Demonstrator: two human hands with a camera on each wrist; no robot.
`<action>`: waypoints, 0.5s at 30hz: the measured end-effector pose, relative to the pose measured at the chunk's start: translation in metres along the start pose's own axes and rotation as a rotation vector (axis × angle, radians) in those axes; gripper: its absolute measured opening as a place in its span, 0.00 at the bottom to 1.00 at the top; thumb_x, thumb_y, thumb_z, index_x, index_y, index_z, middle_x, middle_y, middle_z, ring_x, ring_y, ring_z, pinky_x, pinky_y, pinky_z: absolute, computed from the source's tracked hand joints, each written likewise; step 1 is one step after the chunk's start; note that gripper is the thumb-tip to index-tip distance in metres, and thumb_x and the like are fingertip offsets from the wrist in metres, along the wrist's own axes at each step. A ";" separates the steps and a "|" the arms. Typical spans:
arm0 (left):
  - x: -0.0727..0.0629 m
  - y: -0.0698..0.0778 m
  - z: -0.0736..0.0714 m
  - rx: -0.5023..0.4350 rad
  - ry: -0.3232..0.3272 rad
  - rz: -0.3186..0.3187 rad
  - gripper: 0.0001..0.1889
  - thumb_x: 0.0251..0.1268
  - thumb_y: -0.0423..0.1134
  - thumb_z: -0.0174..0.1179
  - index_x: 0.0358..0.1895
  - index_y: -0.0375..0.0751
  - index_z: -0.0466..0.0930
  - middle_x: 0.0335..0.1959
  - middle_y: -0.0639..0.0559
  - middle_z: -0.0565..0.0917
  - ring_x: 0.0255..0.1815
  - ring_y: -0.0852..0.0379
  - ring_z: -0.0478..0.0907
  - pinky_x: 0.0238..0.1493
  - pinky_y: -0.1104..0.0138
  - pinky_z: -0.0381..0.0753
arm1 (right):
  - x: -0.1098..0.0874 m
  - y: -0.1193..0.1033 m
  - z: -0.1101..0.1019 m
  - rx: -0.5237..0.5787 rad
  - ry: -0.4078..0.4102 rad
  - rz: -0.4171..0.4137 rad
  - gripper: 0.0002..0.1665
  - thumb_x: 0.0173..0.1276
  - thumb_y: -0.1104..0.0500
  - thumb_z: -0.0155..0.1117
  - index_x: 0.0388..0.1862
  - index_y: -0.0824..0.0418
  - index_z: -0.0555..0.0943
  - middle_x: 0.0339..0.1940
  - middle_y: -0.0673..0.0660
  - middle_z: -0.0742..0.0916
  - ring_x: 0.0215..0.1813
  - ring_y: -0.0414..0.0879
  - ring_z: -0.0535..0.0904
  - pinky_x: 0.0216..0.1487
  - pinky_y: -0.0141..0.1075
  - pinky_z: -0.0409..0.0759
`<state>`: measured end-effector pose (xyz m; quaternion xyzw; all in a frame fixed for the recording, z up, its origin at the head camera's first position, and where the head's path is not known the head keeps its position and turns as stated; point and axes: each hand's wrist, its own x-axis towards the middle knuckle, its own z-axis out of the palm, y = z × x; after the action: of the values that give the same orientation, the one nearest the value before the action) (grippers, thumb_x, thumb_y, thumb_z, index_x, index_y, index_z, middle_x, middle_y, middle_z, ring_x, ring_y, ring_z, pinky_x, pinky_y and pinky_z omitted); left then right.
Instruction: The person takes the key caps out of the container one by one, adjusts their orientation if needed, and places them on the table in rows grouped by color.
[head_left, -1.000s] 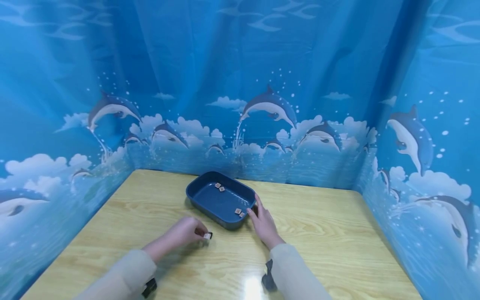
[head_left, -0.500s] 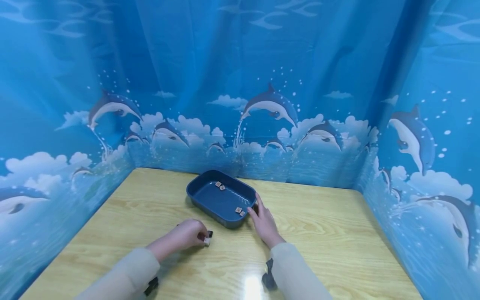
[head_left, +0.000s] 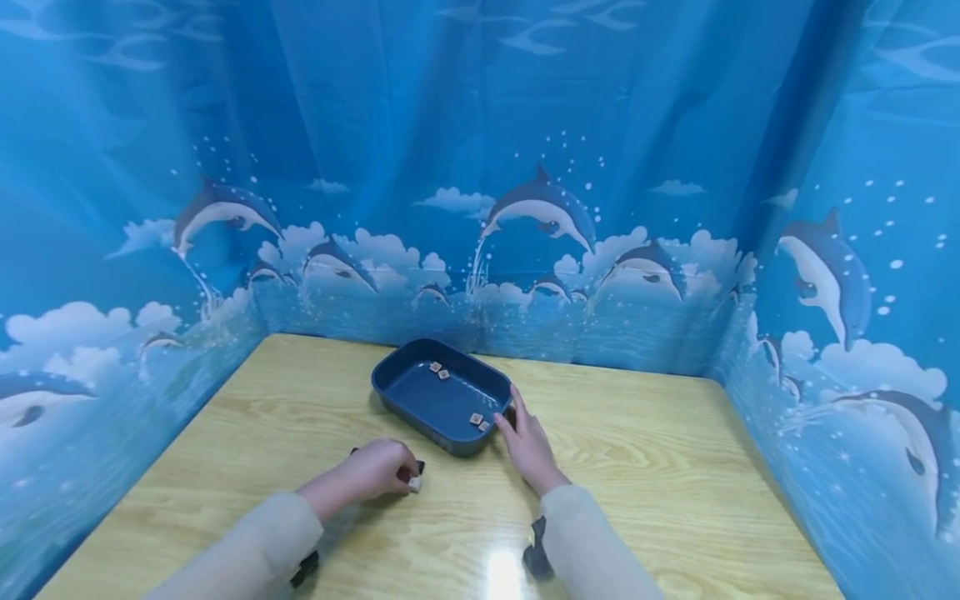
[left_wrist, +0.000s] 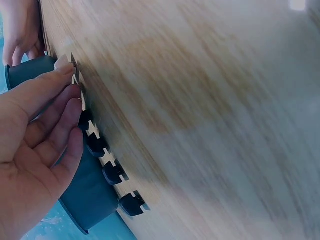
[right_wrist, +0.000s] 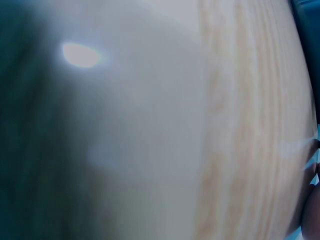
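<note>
My left hand pinches a small whitish block between thumb and fingertips, just above the table. Right beside it is a small black piece. In the left wrist view, several black notched pieces stand in a row on the table under my left fingers. Beyond them is a dark blue rectangular tray. My right hand holds the tray's right end, thumb at the rim; its other fingers are partly hidden. Several small pale blocks with dark marks lie inside the tray, in two pairs.
A light wood-grain table spreads around the tray and reflects a bright light near its front. Blue curtains printed with dolphins stand along its back and sides. Black wrist straps show below both sleeves.
My left hand has lowered slightly with the small block, which has turned in the fingers beside the black piece. My right hand and the tray have stayed in place.
</note>
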<state>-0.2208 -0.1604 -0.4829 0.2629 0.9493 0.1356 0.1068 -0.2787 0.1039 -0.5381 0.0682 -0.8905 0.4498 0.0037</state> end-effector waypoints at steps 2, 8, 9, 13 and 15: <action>0.000 0.000 0.000 -0.010 -0.001 -0.005 0.06 0.50 0.35 0.74 0.33 0.46 0.88 0.24 0.64 0.80 0.26 0.67 0.72 0.31 0.69 0.76 | 0.000 -0.001 0.000 -0.001 -0.003 0.005 0.40 0.77 0.40 0.46 0.81 0.44 0.44 0.74 0.61 0.66 0.74 0.65 0.55 0.72 0.61 0.45; -0.001 -0.001 -0.003 -0.048 0.007 -0.008 0.07 0.49 0.36 0.75 0.32 0.46 0.87 0.24 0.64 0.79 0.25 0.67 0.72 0.30 0.69 0.76 | 0.001 0.000 -0.001 -0.010 -0.005 -0.011 0.39 0.78 0.41 0.46 0.81 0.43 0.44 0.74 0.62 0.66 0.74 0.65 0.55 0.72 0.61 0.45; -0.001 -0.001 -0.005 -0.052 0.011 -0.007 0.07 0.49 0.35 0.74 0.33 0.45 0.87 0.24 0.64 0.79 0.25 0.66 0.72 0.30 0.69 0.76 | 0.001 0.000 -0.001 -0.007 -0.004 -0.011 0.39 0.78 0.41 0.46 0.81 0.43 0.44 0.74 0.62 0.67 0.74 0.65 0.56 0.72 0.60 0.45; 0.000 0.002 -0.017 -0.052 0.022 0.009 0.09 0.48 0.36 0.75 0.34 0.43 0.86 0.23 0.62 0.79 0.25 0.65 0.73 0.30 0.69 0.77 | 0.001 0.000 0.000 -0.006 -0.001 -0.014 0.39 0.78 0.41 0.46 0.81 0.45 0.44 0.73 0.62 0.68 0.74 0.65 0.56 0.72 0.61 0.46; 0.002 0.003 -0.023 -0.036 0.024 0.024 0.10 0.48 0.37 0.75 0.35 0.42 0.86 0.24 0.61 0.80 0.26 0.65 0.73 0.31 0.68 0.77 | 0.001 0.000 0.000 -0.011 0.000 -0.004 0.39 0.77 0.41 0.46 0.81 0.43 0.44 0.73 0.61 0.67 0.74 0.66 0.55 0.71 0.62 0.47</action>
<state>-0.2277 -0.1610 -0.4601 0.2705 0.9447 0.1571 0.0986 -0.2798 0.1039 -0.5383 0.0702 -0.8927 0.4451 0.0049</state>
